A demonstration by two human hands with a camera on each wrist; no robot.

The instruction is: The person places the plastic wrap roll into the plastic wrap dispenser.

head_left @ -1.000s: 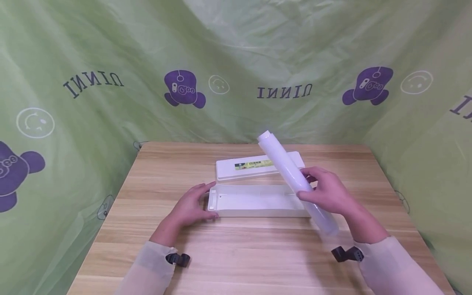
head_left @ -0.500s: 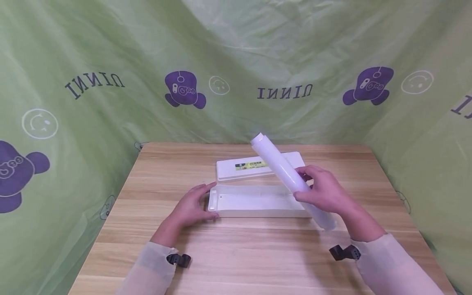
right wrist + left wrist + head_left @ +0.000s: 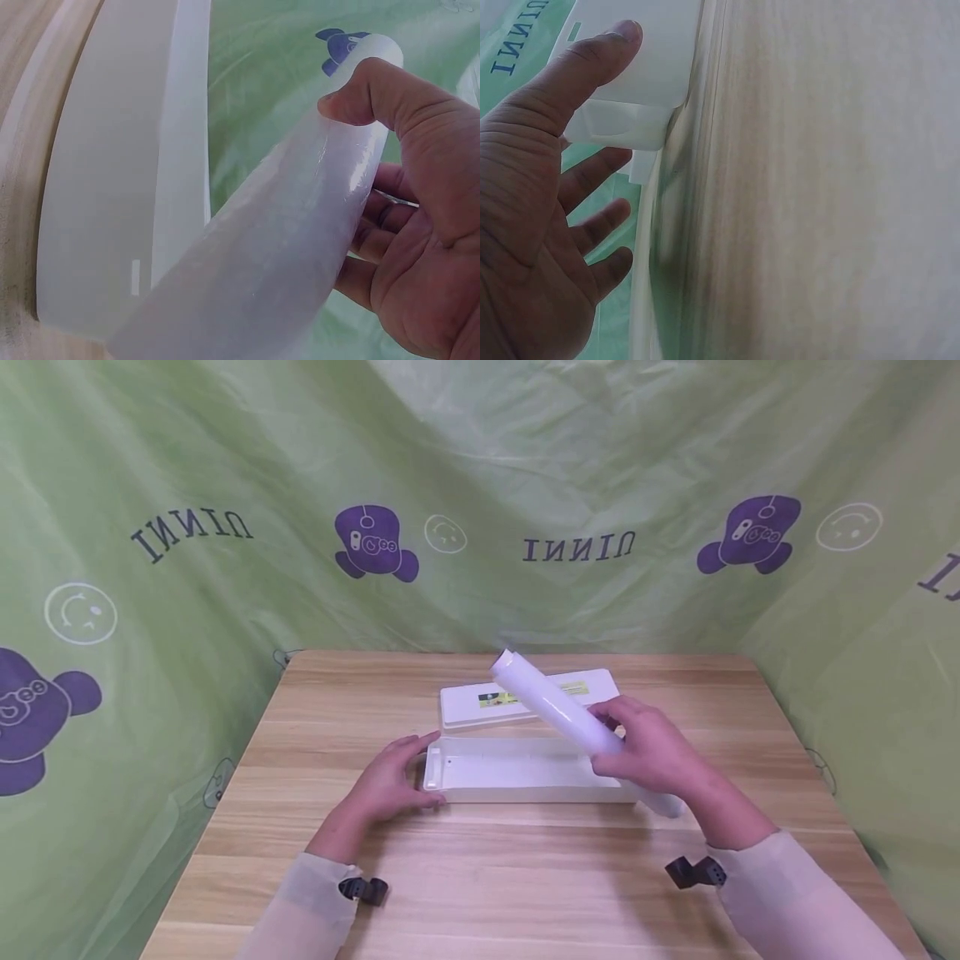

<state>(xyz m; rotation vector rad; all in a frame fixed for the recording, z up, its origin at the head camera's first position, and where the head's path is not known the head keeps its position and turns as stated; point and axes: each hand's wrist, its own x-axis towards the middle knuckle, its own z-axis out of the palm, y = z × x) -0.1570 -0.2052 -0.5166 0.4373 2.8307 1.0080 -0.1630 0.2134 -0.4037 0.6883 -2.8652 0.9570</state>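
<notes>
My right hand [image 3: 651,750] grips a roll of cling film [image 3: 551,703] around its middle, thumb on the near side. The roll is held slanted over the right part of a long white open box [image 3: 517,794], its far-left end raised and its near-right end lower, past the box's front corner. In the right wrist view the film roll [image 3: 247,225] looks glossy, with fingers behind it. My left hand [image 3: 390,781] holds the box's left end between thumb and index finger. The left wrist view shows the thumb on the box's front wall [image 3: 660,67], the other fingers spread off it.
Behind the box lies its white lid [image 3: 459,706] with a green and yellow label, partly covered by the roll. Everything stands on a wooden table [image 3: 480,877]. A green printed curtain [image 3: 480,460] hangs around the back and sides.
The right hand has moved slightly left, and the roll has tilted flatter, its far end coming down and left over the lid. The left hand and box have stayed put.
</notes>
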